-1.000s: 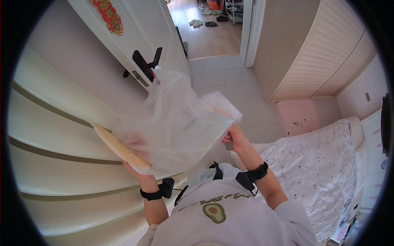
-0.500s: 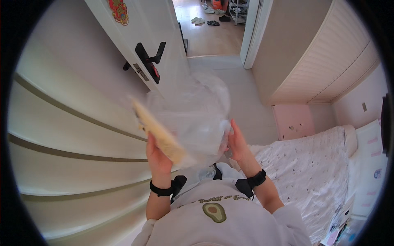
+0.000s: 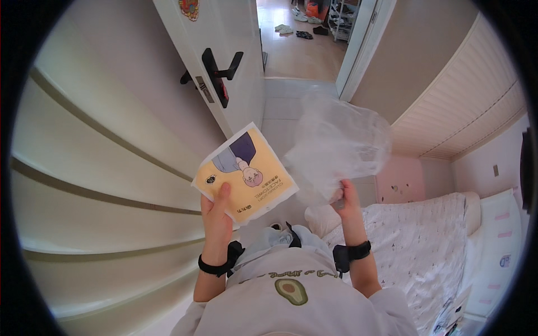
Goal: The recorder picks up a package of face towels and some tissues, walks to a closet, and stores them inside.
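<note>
Gripping one flat, square yellow packet (image 3: 246, 173) with a white border, the left hand (image 3: 217, 213) in the head view has its thumb on the printed face, at the packet's lower left edge. The right hand (image 3: 348, 204) pinches one clear, thin, crumpled plastic bag (image 3: 344, 143) low down. Both things are held in the air side by side; whether they touch cannot be told. Two black bands, one per wrist, circle the forearms. Beyond stands one white door (image 3: 230, 28) with one black lever handle (image 3: 216, 75); to the right lies one wrinkled, small-patterned bedspread (image 3: 414, 241).
</note>
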Demonstrator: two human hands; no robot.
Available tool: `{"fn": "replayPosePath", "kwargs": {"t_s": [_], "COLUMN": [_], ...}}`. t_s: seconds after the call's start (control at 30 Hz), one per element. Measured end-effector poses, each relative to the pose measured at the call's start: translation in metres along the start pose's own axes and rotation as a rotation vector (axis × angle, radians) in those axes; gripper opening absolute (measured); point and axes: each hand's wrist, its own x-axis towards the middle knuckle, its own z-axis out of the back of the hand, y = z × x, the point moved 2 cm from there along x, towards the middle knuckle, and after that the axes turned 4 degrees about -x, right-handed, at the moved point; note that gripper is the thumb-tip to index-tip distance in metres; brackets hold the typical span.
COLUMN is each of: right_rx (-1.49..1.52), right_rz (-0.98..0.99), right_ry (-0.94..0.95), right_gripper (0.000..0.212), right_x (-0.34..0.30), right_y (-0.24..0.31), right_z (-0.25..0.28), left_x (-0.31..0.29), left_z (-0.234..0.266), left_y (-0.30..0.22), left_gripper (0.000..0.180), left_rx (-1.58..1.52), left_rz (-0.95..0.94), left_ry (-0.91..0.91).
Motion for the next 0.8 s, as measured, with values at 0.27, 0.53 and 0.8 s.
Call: {"fn": "replayPosePath", "kwargs": {"t_s": [0.27,0.53,0.8], "right_rx": [-0.062,-0.201,-0.225], "right_rz": [0.018,-0.110,-0.246], "right_ry": [-0.202,-0.238,-0.032], "right_gripper": [0.009,0.014,0.021], "right_x": [-0.036,-0.016,-0.042], "right_y": [0.015,-0.014,-0.010], "right_z": [-0.006,-0.036,-0.076], "left_x": [0.003,-0.022,-0.017], "left_z": [0.026,-0.039,-0.051], "left_y": [-0.010,-0.019,0.027], "left_gripper": [0.030,0.013,0.030], "left_rx": [0.241,0.994,1.336], "left_rz": [-0.288,-1.008,-0.927], "left_ry": [0.022,0.789,0.870]}}
